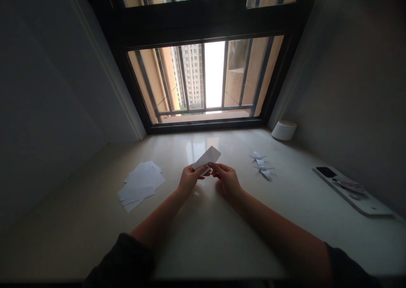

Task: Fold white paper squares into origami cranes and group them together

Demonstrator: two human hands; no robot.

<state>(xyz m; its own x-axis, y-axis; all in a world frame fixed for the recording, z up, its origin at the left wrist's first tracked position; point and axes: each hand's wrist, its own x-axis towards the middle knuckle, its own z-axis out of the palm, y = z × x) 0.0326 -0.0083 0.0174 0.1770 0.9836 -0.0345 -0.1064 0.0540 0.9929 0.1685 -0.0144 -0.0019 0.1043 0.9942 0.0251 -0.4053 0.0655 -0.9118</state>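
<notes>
A small white folded sheet of paper (207, 157) is held up above the pale sill in the middle of the view. My left hand (189, 180) pinches its near left end. My right hand (226, 179) pinches the same end from the right, fingers closed on the paper. Both forearms reach in from the bottom edge in dark sleeves.
A loose stack of white paper sheets (141, 185) lies to the left. Two or three folded paper figures (261, 165) lie to the right. A white round container (283, 130) stands at the back right corner. A white phone (352, 189) rests at the right edge. A barred window (206, 78) is behind.
</notes>
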